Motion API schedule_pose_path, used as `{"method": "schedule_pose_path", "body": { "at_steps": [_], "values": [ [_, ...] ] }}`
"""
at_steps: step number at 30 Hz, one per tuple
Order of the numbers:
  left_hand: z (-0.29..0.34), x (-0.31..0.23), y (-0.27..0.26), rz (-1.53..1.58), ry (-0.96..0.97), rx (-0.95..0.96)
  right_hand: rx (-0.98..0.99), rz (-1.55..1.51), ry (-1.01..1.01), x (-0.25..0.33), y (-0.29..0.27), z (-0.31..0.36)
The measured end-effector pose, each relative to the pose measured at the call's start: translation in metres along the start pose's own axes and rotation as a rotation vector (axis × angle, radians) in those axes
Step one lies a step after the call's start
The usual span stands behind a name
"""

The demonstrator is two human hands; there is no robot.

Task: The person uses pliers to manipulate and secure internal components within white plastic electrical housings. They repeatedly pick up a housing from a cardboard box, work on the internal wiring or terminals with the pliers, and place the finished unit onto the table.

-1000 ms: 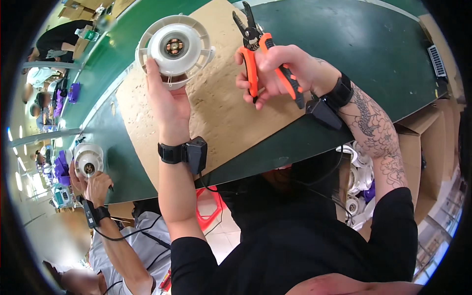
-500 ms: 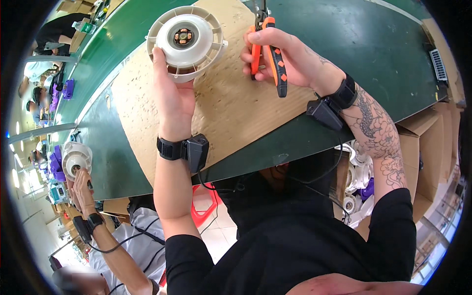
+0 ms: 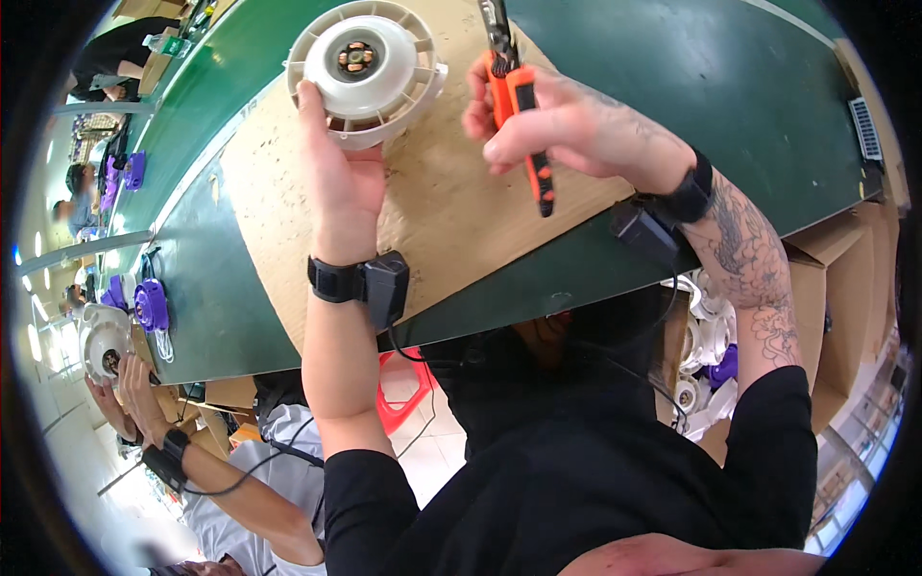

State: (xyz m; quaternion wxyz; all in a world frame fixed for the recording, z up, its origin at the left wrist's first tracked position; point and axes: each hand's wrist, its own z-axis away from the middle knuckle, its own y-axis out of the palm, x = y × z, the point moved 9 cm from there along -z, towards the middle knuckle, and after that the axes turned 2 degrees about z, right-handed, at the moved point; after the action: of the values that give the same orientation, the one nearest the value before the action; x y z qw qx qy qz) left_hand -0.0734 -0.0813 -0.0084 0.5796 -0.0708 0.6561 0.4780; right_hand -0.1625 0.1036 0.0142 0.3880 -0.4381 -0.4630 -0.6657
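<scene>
My left hand (image 3: pixel 341 173) grips a round white plastic fan housing (image 3: pixel 394 60) by its near rim, thumb on top and fingers beneath. Copper windings show in the dark hub at the housing's centre, which faces up. To the right, my right hand (image 3: pixel 547 130) is closed round pliers (image 3: pixel 514 86) with orange and black handles. Their dark jaws point toward the far edge of the view, apart from the housing. Both hands are over a sheet of brown cardboard (image 3: pixel 461 221) lying on the green table.
On the left a co-worker's hands (image 3: pixel 142 398) hold a similar white housing (image 3: pixel 104 341). Purple housings (image 3: pixel 151 305) stand along the green table (image 3: pixel 216 331). A carton of white and purple parts (image 3: pixel 706 355) is below the table edge at right; a red stool (image 3: pixel 403 389) is underneath.
My right hand has turned, and the pliers' handles now appear closer together. The fan housing has shifted slightly upward in view. At left, the co-worker's housing has moved further left, exposing a purple one.
</scene>
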Motion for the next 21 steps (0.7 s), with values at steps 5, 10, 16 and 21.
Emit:
{"method": "schedule_pose_path", "body": {
  "at_steps": [5, 10, 16, 21],
  "values": [
    [-0.004, 0.001, 0.001, 0.008, 0.013, -0.018, 0.522, -0.363, -0.199, 0.012, 0.019, 0.002],
    [-0.004, 0.008, -0.002, -0.008, -0.029, 0.034, 0.563, -0.413, -0.219, 0.019, 0.027, 0.018],
    [0.017, 0.001, 0.014, 0.253, -0.066, 0.331, 0.509, -0.495, -0.234, 0.021, 0.029, 0.050],
    [0.019, 0.003, 0.022, 0.308, -0.069, 0.398, 0.403, -0.612, -0.275, 0.026, 0.023, 0.053]
  ]
}}
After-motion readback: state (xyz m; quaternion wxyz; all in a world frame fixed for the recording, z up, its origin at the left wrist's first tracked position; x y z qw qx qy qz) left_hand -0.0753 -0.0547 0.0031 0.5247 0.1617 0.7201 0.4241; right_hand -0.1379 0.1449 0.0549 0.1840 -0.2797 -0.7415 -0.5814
